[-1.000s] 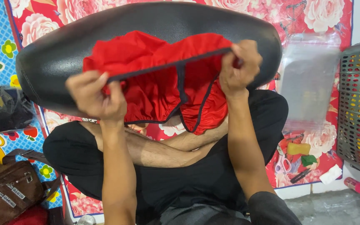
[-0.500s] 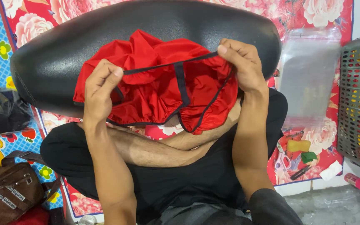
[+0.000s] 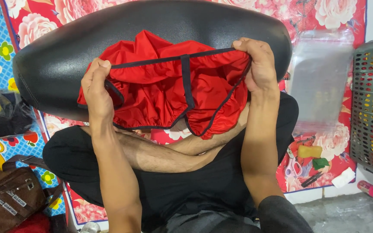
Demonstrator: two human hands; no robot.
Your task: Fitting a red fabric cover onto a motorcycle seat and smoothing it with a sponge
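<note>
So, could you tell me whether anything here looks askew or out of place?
The red garment is bunched and crumpled rather than flat: the left hand and right hand stretch its dark-trimmed edge over the black cushion. Small items, including scissors, lie scattered on the floral mat.

A red garment point(image 3: 160, 92) is showing black trim against a glossy black cushion point(image 3: 57, 64). The mat point(image 3: 324, 13) is displaying pink roses on red.

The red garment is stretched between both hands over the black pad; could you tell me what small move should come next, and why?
Probably lower the red garment flat onto the black pad. The left hand and right hand pinch its dark-trimmed edge taut at either end, but the lower part hangs bunched and creased, partly off the pad's near edge above the legs.
</note>
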